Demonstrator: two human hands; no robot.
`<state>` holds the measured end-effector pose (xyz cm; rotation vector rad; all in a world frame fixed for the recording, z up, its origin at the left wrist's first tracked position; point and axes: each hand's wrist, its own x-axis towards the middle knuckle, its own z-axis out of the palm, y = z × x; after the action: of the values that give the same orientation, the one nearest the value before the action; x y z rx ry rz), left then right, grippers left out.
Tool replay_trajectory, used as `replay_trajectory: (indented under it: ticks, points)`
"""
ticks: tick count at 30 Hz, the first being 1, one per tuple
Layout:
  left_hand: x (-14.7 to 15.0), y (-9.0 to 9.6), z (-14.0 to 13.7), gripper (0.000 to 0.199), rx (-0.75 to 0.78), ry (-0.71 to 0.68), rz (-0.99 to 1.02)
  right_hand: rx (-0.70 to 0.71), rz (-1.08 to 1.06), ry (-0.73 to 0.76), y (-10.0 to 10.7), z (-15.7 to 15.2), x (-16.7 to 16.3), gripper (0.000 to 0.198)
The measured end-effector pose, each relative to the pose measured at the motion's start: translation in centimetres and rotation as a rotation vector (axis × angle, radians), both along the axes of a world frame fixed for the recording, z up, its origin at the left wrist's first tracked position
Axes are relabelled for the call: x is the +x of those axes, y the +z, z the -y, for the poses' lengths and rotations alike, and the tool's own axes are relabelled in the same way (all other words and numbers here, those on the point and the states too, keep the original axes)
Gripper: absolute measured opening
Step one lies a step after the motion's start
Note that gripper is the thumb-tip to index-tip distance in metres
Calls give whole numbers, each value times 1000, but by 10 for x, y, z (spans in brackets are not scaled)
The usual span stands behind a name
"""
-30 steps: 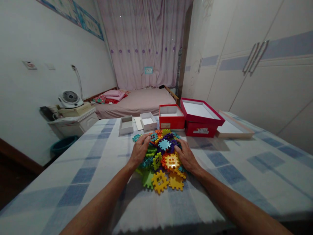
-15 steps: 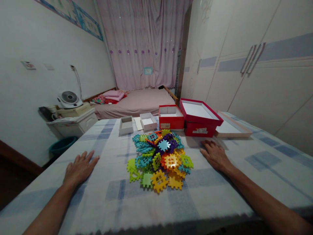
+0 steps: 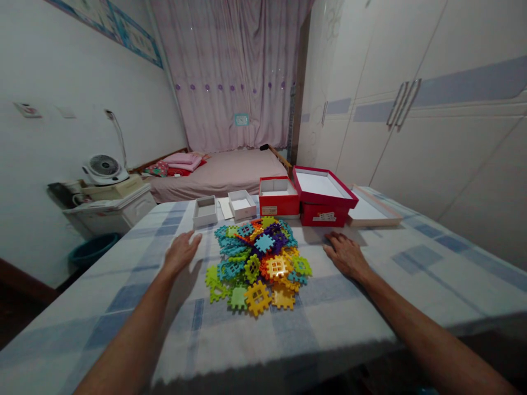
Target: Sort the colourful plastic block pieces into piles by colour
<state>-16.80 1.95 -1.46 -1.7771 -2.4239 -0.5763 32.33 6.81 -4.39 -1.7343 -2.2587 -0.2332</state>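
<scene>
A heap of plastic interlocking building pieces [image 3: 257,263] in turquoise, green, yellow, orange and purple lies on the table between my hands. My left hand [image 3: 182,252] is raised just above the cloth, left of the heap, its fingers apart and holding nothing. On the other side, my right hand [image 3: 346,255] rests on the cloth with fingers stretched, right of the heap and in front of the dark red box [image 3: 323,214]. Neither hand touches the pieces.
Behind the heap stand a grey open box [image 3: 205,212], a white open box [image 3: 242,205] and an orange-red box [image 3: 279,206]. A shallow pale lid [image 3: 374,211] lies right of the dark red box. A checked cloth [image 3: 329,329] covers the table.
My left hand has lifted off the cloth and moved right and forward, closer to the heap. My right hand still rests on the cloth. The view has shifted slightly to the right.
</scene>
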Motion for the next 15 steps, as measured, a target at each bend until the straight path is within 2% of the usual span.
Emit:
replay_trajectory:
  ticks: [4,9,12,15]
  points:
    - [48,-18,-28,54,70,3,115,-1,-21,0,-2,-1,2,43]
    - [55,-30,-19,48,111,-59,218,21,-71,25,0,0,4,42]
    - [52,-27,-16,49,102,-119,240,75,-143,171,17,12,-13,45]
    - [52,-26,-19,51,93,-150,233,99,-206,436,46,36,-55,49]
